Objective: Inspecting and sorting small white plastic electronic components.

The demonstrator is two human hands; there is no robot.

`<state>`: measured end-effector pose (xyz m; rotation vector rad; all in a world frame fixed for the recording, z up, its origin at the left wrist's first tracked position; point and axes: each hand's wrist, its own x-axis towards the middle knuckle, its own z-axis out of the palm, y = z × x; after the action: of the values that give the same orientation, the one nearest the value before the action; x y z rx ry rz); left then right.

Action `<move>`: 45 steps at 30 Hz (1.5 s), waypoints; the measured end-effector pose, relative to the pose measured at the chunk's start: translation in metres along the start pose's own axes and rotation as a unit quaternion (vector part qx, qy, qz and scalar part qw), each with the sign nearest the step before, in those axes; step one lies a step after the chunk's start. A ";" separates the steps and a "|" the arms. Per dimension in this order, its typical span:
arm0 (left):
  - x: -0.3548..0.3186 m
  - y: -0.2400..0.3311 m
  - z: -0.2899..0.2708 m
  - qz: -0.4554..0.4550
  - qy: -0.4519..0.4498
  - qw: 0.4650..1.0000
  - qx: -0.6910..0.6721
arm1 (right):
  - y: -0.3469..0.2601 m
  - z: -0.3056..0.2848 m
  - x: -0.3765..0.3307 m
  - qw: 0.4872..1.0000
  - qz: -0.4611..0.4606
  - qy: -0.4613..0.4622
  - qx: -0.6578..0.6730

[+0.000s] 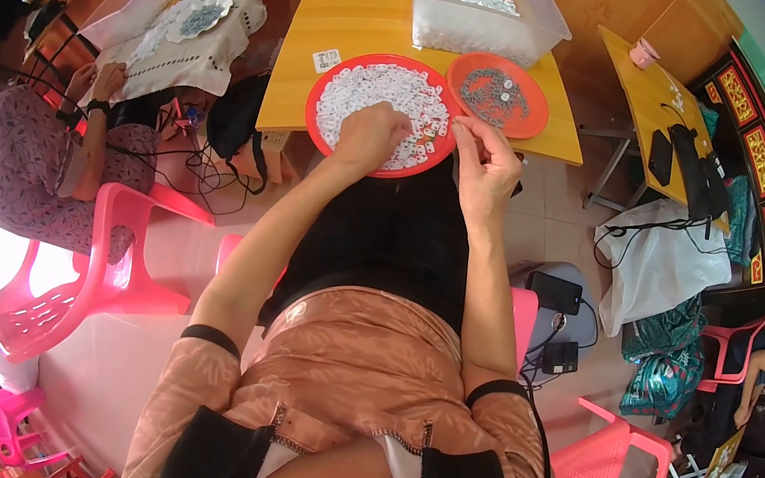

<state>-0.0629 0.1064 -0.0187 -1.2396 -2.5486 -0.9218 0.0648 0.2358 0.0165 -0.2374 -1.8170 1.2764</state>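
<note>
A red round tray (312, 130) on the yellow table is heaped with small white plastic pieces (370, 89), several with a dark opening. My left hand (373, 139) is over the tray's near part, its fingers curled inward; what they hold, if anything, is hidden. Just right of the tray's rim, my right hand (490, 171) is raised with thumb and forefinger pinched together. Anything between those fingertips is too small to make out. Beyond that hand lies an orange plate (532, 113) with small grey metal parts (493, 97) and a couple of white pieces on it.
A clear plastic bin (483, 31) of white pieces stands at the table's (338, 5) far edge. To the left, another person (50, 150) works at a cloth-covered table (172, 59). Pink chairs (119, 249) stand at both sides. A white bag (661, 261) and cables lie at right.
</note>
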 end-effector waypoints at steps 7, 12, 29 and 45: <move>0.021 0.015 0.013 -0.038 -0.075 0.993 0.085 | -0.001 -0.003 -0.001 1.000 -0.006 -0.004 -0.016; 0.018 0.014 0.016 -0.014 -0.069 0.990 0.122 | -0.006 0.000 -0.003 1.000 -0.006 -0.015 -0.022; 0.009 0.021 0.017 0.044 -0.020 0.998 0.036 | -0.016 0.002 -0.008 0.999 -0.019 -0.021 -0.035; -0.061 0.043 -0.056 -0.220 0.048 0.786 -0.576 | -0.025 0.023 -0.025 0.979 0.082 -0.122 0.139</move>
<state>0.0023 0.0539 0.0216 -0.6160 -2.0997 -2.7941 0.0705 0.1948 0.0215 -0.0794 -1.8226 1.7211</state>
